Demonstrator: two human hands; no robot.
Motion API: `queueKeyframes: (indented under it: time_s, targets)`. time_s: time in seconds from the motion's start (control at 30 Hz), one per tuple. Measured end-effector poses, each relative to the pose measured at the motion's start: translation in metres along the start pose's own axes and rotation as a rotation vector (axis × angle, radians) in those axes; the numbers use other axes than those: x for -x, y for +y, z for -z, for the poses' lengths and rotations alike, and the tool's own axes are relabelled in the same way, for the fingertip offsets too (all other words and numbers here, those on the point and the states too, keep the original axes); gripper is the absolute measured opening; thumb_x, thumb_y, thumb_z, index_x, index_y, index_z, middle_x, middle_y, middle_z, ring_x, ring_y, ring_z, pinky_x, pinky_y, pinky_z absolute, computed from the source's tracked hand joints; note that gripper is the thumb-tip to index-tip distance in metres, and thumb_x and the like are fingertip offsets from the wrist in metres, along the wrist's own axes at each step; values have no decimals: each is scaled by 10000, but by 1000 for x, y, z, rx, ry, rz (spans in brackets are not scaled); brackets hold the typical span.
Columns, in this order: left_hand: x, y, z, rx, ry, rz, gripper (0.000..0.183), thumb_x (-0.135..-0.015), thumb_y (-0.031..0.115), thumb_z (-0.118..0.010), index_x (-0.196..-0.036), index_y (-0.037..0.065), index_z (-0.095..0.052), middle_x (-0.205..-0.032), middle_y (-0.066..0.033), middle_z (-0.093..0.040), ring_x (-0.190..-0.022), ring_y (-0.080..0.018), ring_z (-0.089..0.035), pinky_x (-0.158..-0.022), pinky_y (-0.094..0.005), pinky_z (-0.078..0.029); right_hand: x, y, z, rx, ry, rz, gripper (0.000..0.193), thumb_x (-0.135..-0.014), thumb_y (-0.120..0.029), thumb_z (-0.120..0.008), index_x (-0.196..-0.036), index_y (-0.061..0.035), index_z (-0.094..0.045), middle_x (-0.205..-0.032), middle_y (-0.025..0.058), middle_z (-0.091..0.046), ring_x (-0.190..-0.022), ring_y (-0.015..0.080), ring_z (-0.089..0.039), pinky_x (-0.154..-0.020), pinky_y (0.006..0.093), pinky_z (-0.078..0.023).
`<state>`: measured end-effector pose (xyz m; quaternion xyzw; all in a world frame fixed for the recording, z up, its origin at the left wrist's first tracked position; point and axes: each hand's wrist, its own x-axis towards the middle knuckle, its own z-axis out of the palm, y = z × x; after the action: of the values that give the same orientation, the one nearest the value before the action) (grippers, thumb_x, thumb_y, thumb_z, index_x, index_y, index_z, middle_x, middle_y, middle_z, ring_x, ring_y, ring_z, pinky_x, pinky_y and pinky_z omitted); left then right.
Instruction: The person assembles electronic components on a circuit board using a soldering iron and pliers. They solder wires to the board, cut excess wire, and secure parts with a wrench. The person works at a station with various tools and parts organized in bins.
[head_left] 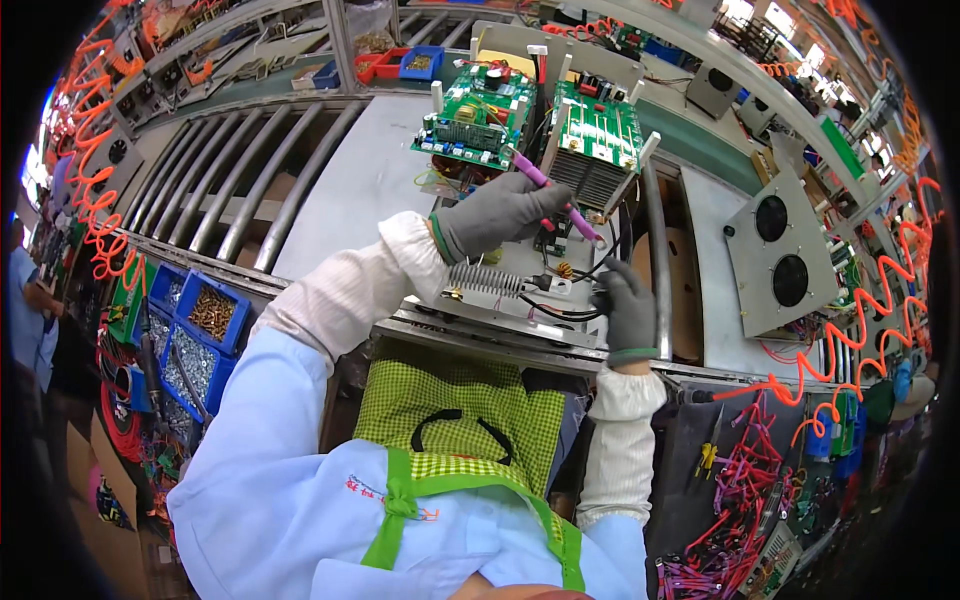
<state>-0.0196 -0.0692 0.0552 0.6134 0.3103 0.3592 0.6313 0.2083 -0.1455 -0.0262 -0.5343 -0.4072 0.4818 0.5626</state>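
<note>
My left hand (pixel 500 215), in a grey glove, is closed around a short pink-purple cable (pixel 583 222) with a metal lug at its lower end. Behind it stands an open power unit with green circuit boards (pixel 480 115) and a finned heat sink (pixel 585 180). My right hand (pixel 630 312), also gloved, is at the unit's right front corner, its fingers curled at black cables (pixel 560 313). The fingertips there are partly hidden. A ribbed metallic coil (pixel 487 280) lies near the front edge of the unit, below my left wrist.
Metal rollers (pixel 235 190) run along the left. Blue bins of screws and small hardware (pixel 212 312) hang at the front left. A grey panel with two round fans (pixel 785 250) stands at right. Orange coiled hoses (pixel 875 300) dangle there, above a heap of pink-red cables (pixel 745 480).
</note>
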Motion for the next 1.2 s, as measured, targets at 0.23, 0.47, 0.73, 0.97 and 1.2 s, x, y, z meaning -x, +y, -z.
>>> queueKeyframes:
  time_s: [0.23, 0.47, 0.73, 0.97, 1.2]
  targets:
    - [-16, -25, 26, 155, 19, 55, 364, -969, 407, -523, -968, 48, -585, -566, 61, -363, -446, -41, -287, -415, -226, -205, -57, 62, -37, -361, -88, -207, 412, -927, -52, -488, -1317, 47, -402, -1095, 172, -604, -927, 237, -637, -783, 320, -553]
    - [-13, -17, 12, -267, 39, -79, 372, -949, 375, -571, -1000, 12, -633, -652, 34, -497, -576, -52, -443, -498, -215, -350, -93, 71, -61, -568, -32, -325, 281, -935, -102, -486, -1213, -78, -512, -1030, 102, -618, -858, 211, -632, -714, 317, -556]
    - [-32, -51, 16, -148, 191, -212, 417, -935, 395, -592, -967, -16, -651, -778, -5, -603, -676, -66, -516, -588, -232, -437, -110, 99, -56, -698, -130, -128, 185, -947, -125, -483, -1115, -72, -540, -919, 29, -596, -801, 123, -596, -645, 247, -504]
    - [-34, -59, 15, -383, 392, -111, 462, -908, 426, -617, -854, -27, -692, -678, -5, -592, -625, -66, -496, -573, -250, -415, -110, 92, -61, -284, -72, 78, 187, -936, -86, -503, -1115, -52, -543, -964, 47, -603, -881, 169, -617, -741, 263, -536]
    - [-36, -57, 8, -503, 409, -149, 493, -899, 452, -610, -793, -21, -699, -589, -31, -570, -558, -97, -492, -517, -289, -390, -111, 84, -49, 851, -41, 482, 247, -839, -160, -629, -1041, -22, -596, -1005, 156, -620, -907, 339, -614, -788, 383, -514]
